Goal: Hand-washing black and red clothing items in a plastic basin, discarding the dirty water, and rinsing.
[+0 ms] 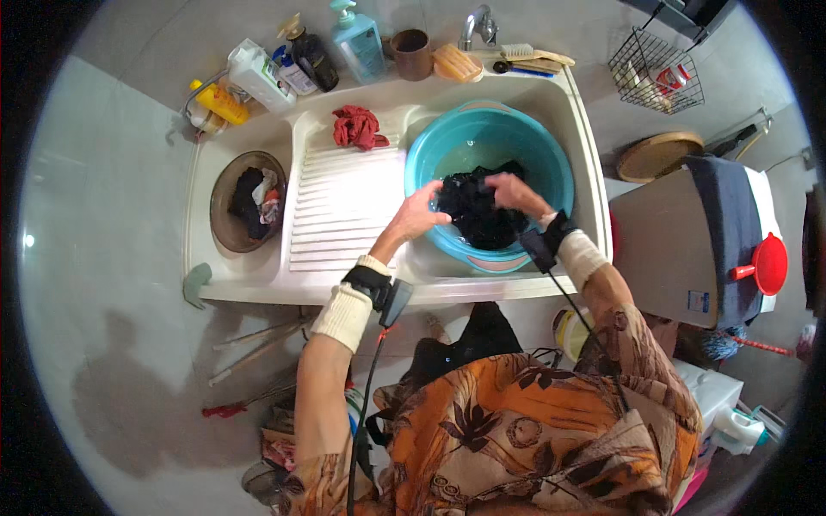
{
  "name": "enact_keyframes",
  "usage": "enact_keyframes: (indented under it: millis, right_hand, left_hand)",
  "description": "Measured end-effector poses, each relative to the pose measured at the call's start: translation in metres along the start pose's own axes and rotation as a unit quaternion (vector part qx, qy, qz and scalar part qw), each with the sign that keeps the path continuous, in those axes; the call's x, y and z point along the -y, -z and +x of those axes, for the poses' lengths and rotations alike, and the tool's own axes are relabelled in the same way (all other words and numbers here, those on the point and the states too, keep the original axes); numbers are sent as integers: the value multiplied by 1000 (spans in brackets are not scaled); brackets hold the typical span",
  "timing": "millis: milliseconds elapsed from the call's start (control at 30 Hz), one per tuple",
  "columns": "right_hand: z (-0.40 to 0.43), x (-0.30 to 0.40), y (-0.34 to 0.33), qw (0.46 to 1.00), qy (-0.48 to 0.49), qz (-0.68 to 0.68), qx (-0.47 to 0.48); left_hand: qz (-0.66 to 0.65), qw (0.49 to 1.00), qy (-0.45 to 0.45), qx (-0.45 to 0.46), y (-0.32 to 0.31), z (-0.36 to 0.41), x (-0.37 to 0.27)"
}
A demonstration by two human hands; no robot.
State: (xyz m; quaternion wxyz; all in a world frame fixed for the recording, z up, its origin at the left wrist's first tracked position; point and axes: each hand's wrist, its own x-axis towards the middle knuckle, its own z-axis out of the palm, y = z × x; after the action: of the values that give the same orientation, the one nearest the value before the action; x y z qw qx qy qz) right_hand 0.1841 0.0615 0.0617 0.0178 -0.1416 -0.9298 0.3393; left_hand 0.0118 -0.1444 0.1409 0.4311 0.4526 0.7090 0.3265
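A turquoise plastic basin (423, 151) stands in the right bowl of a white laundry sink (597, 213). Dark wet cloth (484, 219), bunched up, lies in the water inside it. My left hand (418, 216) is over the basin's left rim, thumb and fingers spread beside the cloth, holding nothing that I can see. Over the cloth's upper right part is my right hand (514, 193), its fingers bent and blurred. Whether they grip the fabric is hidden. Both wrists wear black straps over cream cuffs.
Left of the basin are a ribbed washboard (342, 219), a crumpled red cloth (358, 128) and a brown translucent bowl (222, 222) of laundry. Bottles (360, 48), a brown cup (411, 55), soap bars (457, 61), brushes (529, 58) and a faucet (479, 27) line the back.
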Motion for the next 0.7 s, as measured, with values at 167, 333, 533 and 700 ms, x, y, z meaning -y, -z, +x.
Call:
enact_keyframes:
  millis: [167,333,533,700]
  right_hand:
    - [7,145,168,957,18,278,-84]
    - [-16,214,303,871,145,351,-312]
    - [-56,263,347,843,177,291,-416]
    - [-88,219,331,871,99,248,-413]
  left_hand:
    - [-5,989,-77,-125,1,27,32]
    - [-157,938,-262,-163,-12,58,-21]
    - [-286,925,-175,-178,2,85,-65]
    - [-282,884,-328,-178,43,65,-134]
